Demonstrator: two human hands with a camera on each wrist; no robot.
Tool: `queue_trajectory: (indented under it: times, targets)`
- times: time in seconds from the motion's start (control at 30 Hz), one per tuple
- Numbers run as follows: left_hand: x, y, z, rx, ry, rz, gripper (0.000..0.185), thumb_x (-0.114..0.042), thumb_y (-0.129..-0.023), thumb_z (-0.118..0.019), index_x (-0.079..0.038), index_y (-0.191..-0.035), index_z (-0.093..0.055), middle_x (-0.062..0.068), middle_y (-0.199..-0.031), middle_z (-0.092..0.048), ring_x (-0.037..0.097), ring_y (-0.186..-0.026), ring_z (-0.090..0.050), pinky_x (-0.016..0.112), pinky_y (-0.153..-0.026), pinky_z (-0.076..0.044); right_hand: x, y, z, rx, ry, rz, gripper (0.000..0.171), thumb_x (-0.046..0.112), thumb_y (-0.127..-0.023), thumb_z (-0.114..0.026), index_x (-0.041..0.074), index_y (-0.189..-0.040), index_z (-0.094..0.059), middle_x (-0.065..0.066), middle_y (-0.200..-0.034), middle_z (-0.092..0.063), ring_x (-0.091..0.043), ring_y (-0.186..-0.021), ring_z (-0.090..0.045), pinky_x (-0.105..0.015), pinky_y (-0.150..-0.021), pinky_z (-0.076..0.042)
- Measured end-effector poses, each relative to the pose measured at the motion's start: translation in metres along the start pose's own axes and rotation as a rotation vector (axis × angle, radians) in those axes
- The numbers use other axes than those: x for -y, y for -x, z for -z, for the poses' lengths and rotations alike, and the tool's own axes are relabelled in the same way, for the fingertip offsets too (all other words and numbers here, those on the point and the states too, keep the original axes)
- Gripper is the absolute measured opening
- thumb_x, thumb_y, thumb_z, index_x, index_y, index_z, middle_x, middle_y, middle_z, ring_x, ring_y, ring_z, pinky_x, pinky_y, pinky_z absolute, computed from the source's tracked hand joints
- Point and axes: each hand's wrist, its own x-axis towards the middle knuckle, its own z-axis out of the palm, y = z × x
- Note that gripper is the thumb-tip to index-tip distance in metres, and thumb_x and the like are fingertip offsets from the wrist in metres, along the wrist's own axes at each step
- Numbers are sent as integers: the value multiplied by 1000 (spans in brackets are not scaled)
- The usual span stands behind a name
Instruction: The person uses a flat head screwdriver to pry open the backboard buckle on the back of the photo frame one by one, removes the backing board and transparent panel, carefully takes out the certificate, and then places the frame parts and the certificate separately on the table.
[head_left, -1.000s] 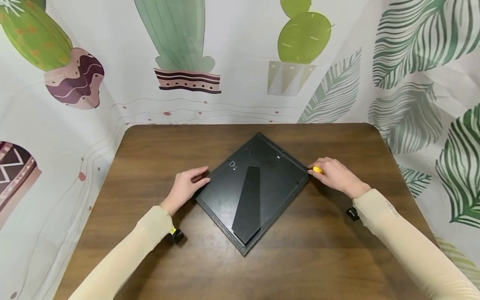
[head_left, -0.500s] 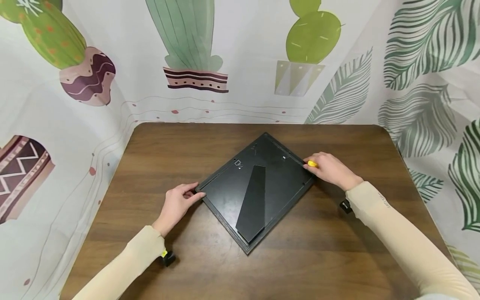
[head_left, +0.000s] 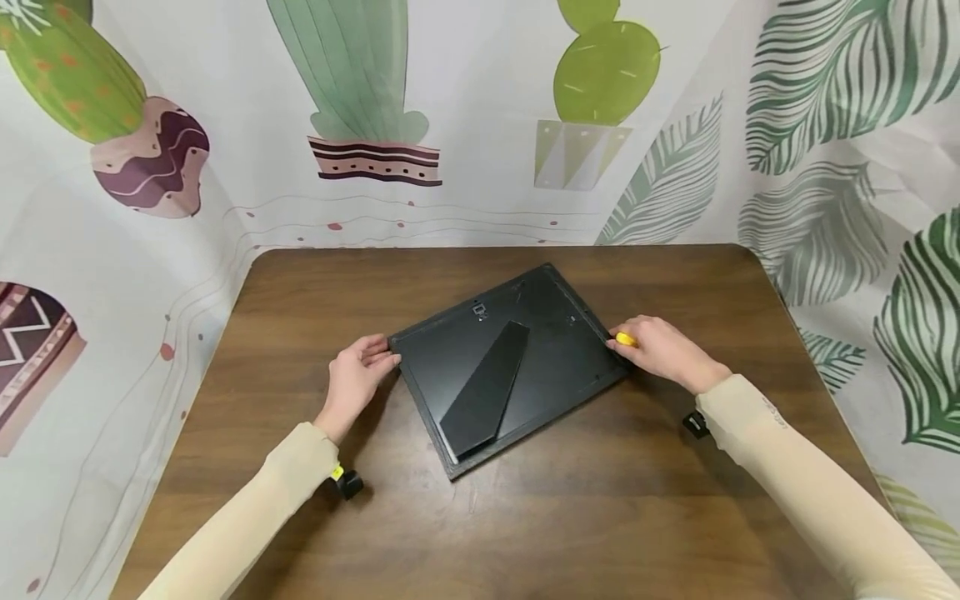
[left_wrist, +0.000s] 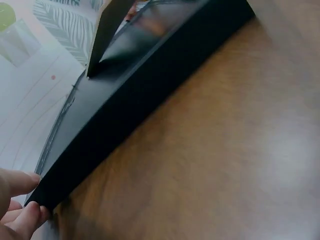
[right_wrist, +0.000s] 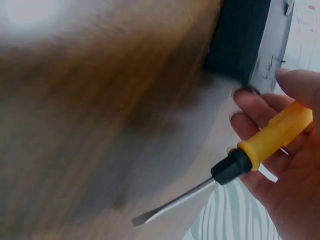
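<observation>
A flat, rectangular black picture frame (head_left: 510, 371) lies face down at the centre of the dark brown wooden desk (head_left: 615, 517), its long axis turned so that one corner points toward 7 o'clock and the opposite corner toward 1 o'clock. A long black easel stand (head_left: 483, 389) lies folded against its backing, running from near the frame's middle toward 7 o'clock; a small metal hanger tab (head_left: 480, 312) sits near the far edge. At 9 o'clock of the frame, the left hand (head_left: 356, 379) touches the frame's corner with its fingertips (left_wrist: 25, 182), the fingers nearly straight and closing round nothing. At 3 o'clock of the frame, the right hand (head_left: 663, 352) rests against the frame's right edge and grips a flat-blade screwdriver with a yellow plastic handle (right_wrist: 235, 167); the fingers curl round the handle, and the metal blade juts out beyond the black collar, in the wrist view. Both forearms wear cream sleeves (head_left: 810, 475). Beyond the desk, from 9 through 12 to 3 o'clock, hangs a white cloth backdrop printed with cacti and green leaves (head_left: 480, 108).
</observation>
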Motion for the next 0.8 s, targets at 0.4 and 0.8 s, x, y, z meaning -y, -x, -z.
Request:
queue_trajectory:
  times: [0.4,0.8]
  targets:
    - [5,-6,-5,49,10,-22,66,-19,-97,-77,-2,-154,-49,27,-142,-58,35,-123,-65,40,-97,-56,8,4,-4,75,-73,60,28,15,-98,-73,-6,-117,-76,-18,-114,-76,-26,-94,-70,-44,-82,-58]
    - [-4,30,-19,102,-26,-87,73,-15,-98,-75,3,-157,-38,29,-156,-43,41,-125,-62,43,-99,-55,15,-9,2,80,13,35,37,17,-99,-73,13,-68,-54,1,-63,-44,-14,-59,-44,-30,-58,-39]
